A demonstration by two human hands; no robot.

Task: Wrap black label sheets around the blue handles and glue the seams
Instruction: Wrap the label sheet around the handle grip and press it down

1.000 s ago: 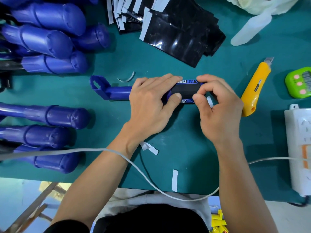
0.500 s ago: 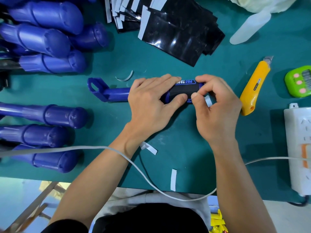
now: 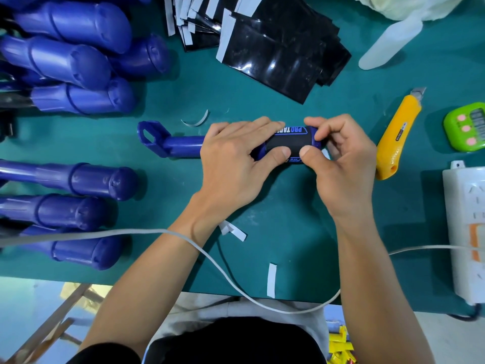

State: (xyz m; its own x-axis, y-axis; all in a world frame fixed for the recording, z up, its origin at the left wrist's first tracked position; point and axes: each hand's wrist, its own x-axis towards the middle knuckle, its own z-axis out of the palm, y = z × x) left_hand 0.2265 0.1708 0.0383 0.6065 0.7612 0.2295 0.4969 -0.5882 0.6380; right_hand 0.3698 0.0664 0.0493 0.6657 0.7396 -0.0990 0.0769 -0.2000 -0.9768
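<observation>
Left grip [image 3: 236, 158], right grip [image 3: 341, 164] hold handle [image 3: 183, 146] loop-end leftward.

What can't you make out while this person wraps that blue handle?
Head view:
- Seam of the label: covered by the left hand and right hand gripping the handle.
- Its printed word: partly under the left hand.
- Display of the green timer: blurred, cut by the right edge.
- Ends of the spare blue handles: cut off at left edge.
</observation>
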